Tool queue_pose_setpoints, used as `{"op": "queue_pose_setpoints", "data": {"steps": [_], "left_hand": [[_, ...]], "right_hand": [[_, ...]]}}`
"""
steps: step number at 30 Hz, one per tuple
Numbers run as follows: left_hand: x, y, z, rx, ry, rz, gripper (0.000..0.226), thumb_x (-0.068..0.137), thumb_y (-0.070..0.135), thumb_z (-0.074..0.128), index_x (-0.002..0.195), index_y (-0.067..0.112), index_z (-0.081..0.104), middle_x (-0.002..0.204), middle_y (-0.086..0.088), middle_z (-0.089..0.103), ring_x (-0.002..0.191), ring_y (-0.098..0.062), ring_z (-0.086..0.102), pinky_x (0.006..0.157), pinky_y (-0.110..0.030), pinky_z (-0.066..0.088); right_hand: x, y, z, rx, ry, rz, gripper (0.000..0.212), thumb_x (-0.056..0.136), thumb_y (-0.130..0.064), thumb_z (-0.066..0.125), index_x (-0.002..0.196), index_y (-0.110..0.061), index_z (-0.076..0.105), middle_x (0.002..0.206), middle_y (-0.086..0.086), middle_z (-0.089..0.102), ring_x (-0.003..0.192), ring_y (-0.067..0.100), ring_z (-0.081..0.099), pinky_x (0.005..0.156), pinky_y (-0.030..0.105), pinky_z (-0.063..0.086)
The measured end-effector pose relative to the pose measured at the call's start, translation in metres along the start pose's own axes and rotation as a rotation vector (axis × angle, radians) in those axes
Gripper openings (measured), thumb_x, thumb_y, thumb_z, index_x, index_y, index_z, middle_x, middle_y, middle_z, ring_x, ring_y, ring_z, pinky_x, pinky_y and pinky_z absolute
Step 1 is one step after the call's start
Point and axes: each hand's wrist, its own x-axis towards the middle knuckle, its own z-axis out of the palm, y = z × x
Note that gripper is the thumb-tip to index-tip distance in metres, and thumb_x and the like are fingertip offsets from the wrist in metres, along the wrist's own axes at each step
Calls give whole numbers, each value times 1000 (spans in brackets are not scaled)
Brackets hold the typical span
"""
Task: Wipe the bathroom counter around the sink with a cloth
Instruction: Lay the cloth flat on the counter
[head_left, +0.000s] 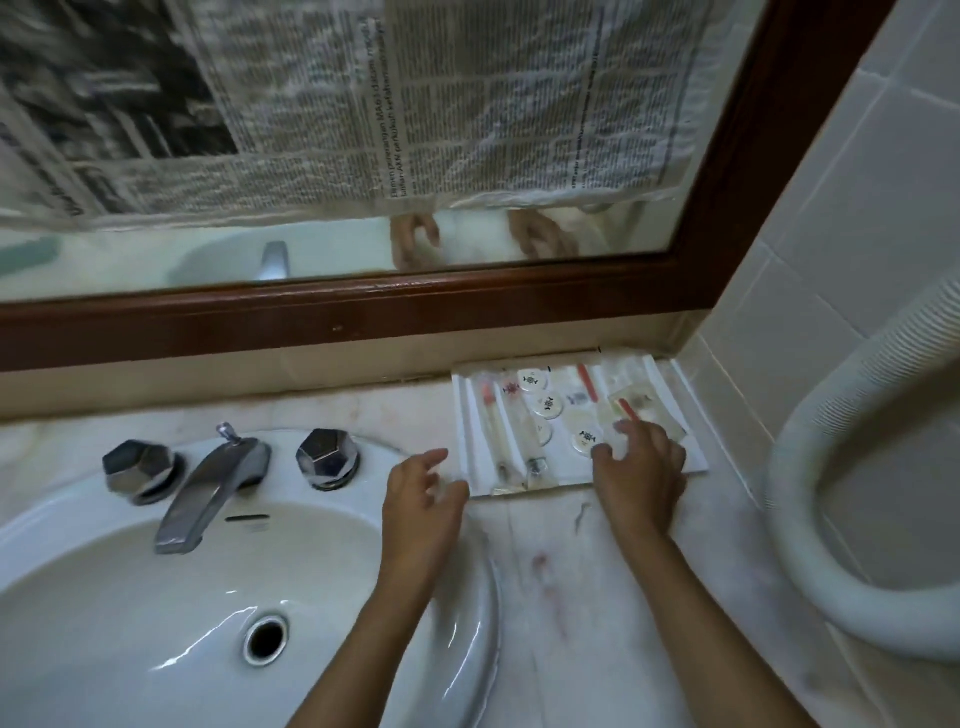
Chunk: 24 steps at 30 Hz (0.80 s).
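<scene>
A white oval sink (457, 613) is set into a pale marble counter (566, 587) that shows reddish stains and streaks to the sink's right. A white amenity tray (470, 441) with wrapped toiletries sits at the counter's back right corner. My left hand (423, 499) hovers at the tray's front left corner, fingers apart and holding nothing. My right hand (641, 467) rests over the tray's front right part, fingers spread on its contents. No cloth is in view.
A chrome faucet (208, 488) with two faceted knobs (137, 470) (327, 457) stands behind the basin. A wood-framed mirror (363, 312) partly covered with newspaper hangs above. A white ribbed hose (831, 452) curves along the tiled right wall.
</scene>
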Motion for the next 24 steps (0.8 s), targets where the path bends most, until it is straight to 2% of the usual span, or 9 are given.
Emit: {"op": "queue_pose_setpoints", "data": {"steps": [2,4,7,10,14,16,19,24], "left_hand": [[-37,-11,-30,-60,63,-10,32,87,4,61,106,29,64,117,6,56,96,2,59,68,-5,43],[-73,-27,-64,-101,144,-61,32,86,2,61,101,29,66,110,9,60,89,5,60,65,-6,43],[-127,-55,-126,-103,283,-119,29,85,0,61,98,26,68,107,10,64,83,3,60,64,-6,42],[-173,-91,-197,-105,416,-158,29,86,1,61,97,27,68,105,13,65,83,-1,60,65,-7,42],[-226,-144,-301,-91,553,-203,30,88,3,60,96,31,67,103,15,63,86,2,58,66,-7,43],[-251,-171,-353,-105,614,-238,30,88,3,60,94,32,67,103,14,62,85,5,57,65,-5,42],[-281,-208,-430,-68,696,-263,32,87,3,62,89,35,64,99,6,61,80,5,56,63,-4,40],[-314,-259,-535,6,783,-341,25,88,7,64,90,32,63,99,5,57,79,1,58,62,-3,39]], "right_hand": [[-50,-11,3,60,-30,-110,28,83,-11,62,110,-15,68,120,2,61,116,27,43,91,40,39],[-103,-23,7,104,-88,-198,26,81,-8,64,105,-15,70,111,2,64,107,25,45,86,38,42],[-187,-45,15,157,-188,-354,24,78,-12,60,99,-15,71,100,1,67,97,22,46,80,33,44],[-271,-74,30,181,-355,-462,28,75,-19,55,99,-18,70,100,-3,66,99,15,43,79,32,46],[-372,-122,59,194,-504,-629,22,78,-11,61,98,-16,71,101,-1,67,99,13,42,82,27,37],[-417,-148,76,191,-579,-651,23,80,-6,65,99,-16,71,102,-2,66,102,14,42,85,24,32],[-476,-191,103,188,-701,-670,24,82,-14,57,102,-17,69,101,-8,58,101,19,46,81,17,27],[-556,-255,143,177,-848,-713,22,89,-12,59,107,-20,67,107,-10,60,108,10,42,82,21,35]]}}
